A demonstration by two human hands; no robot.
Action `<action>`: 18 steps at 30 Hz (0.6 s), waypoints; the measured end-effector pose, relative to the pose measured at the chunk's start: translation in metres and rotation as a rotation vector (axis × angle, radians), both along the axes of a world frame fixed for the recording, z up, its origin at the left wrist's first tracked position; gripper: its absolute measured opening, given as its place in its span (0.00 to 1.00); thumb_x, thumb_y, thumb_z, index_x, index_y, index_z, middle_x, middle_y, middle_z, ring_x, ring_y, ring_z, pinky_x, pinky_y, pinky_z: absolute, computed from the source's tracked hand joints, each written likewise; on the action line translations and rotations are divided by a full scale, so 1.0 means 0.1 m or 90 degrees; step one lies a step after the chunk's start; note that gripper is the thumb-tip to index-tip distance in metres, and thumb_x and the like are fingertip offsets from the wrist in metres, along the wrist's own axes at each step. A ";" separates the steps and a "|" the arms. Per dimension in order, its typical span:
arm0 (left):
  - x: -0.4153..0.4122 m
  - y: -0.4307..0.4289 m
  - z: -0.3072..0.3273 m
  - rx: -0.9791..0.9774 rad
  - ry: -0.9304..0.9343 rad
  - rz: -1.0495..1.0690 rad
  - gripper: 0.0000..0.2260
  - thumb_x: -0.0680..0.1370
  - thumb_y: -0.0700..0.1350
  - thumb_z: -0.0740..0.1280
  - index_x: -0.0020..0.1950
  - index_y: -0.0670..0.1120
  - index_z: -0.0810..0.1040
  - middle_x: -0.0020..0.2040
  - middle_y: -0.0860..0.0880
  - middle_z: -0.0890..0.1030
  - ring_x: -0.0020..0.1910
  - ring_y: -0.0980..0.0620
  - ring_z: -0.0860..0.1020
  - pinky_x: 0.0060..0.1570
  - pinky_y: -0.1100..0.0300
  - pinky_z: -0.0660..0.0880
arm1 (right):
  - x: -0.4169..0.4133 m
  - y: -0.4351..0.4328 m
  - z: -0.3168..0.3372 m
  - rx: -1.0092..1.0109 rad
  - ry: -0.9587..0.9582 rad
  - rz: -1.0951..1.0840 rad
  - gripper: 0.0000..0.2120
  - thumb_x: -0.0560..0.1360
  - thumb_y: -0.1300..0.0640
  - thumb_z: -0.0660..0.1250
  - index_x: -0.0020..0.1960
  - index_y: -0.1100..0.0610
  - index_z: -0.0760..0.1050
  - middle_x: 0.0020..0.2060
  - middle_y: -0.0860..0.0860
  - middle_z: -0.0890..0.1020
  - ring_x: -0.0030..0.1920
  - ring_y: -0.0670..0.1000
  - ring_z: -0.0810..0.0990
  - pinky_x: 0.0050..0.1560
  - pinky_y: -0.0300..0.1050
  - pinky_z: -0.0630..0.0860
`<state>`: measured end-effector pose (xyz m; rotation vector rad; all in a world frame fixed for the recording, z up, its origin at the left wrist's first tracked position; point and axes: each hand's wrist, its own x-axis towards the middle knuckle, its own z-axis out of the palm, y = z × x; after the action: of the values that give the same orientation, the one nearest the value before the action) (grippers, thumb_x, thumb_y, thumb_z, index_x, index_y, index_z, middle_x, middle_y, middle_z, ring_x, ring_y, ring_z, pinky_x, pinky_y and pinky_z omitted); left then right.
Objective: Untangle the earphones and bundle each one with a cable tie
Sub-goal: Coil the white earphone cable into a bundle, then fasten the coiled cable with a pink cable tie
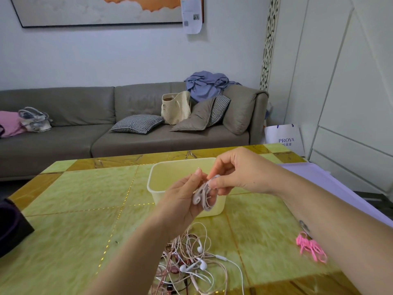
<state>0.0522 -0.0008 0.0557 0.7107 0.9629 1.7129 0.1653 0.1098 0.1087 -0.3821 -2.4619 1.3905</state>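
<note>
Over the tub (180, 162), the left hand (180, 203) gripped a coiled earphone (203, 195) while the right hand (240, 173) pinched its top; a slackened grip could have let the coil spring open onto the near tangle (191, 262).

The only word that reads clearly is "PROYA", in dark blue capitals on the front of the white paper shopping bag (285, 138) standing just beside the right end of the grey sofa (127, 141). A line of small characters directly under it is too blurred to make out. The white printed paper sheet (191, 15) at the right edge of the framed orange-and-white picture (85, 11) carries print too small to read.
</note>
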 end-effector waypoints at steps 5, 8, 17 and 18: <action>-0.19 -0.07 0.05 -0.055 0.393 0.090 0.19 0.71 0.53 0.64 0.60 0.49 0.76 0.55 0.54 0.80 0.56 0.56 0.78 0.57 0.61 0.73 | -0.03 0.08 -0.01 0.077 -0.036 -0.036 0.05 0.71 0.66 0.72 0.40 0.59 0.79 0.27 0.48 0.82 0.29 0.46 0.81 0.37 0.41 0.81; -0.12 -0.08 0.09 -0.063 0.716 0.009 0.22 0.74 0.51 0.69 0.66 0.56 0.68 0.58 0.62 0.77 0.56 0.71 0.73 0.53 0.75 0.68 | -0.06 0.01 -0.03 0.137 -0.064 -0.018 0.02 0.71 0.67 0.71 0.41 0.61 0.80 0.33 0.53 0.84 0.31 0.46 0.82 0.36 0.39 0.79; 0.00 0.02 -0.09 -0.129 0.704 -0.103 0.04 0.78 0.44 0.65 0.48 0.44 0.77 0.37 0.54 0.78 0.37 0.60 0.79 0.43 0.61 0.72 | 0.06 0.05 -0.24 0.011 -0.036 -0.027 0.08 0.70 0.67 0.72 0.38 0.56 0.79 0.32 0.52 0.82 0.30 0.46 0.81 0.38 0.41 0.81; 0.03 0.02 -0.12 -0.133 0.722 -0.106 0.06 0.79 0.44 0.64 0.50 0.42 0.77 0.36 0.53 0.77 0.34 0.64 0.78 0.40 0.64 0.71 | 0.10 0.07 -0.29 -0.008 -0.039 -0.036 0.07 0.70 0.67 0.72 0.38 0.57 0.79 0.32 0.53 0.82 0.30 0.47 0.81 0.39 0.42 0.81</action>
<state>0.0553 0.0012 0.0440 1.6191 1.7285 0.9493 0.1748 0.1167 0.0793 -0.4994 -2.4712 1.3929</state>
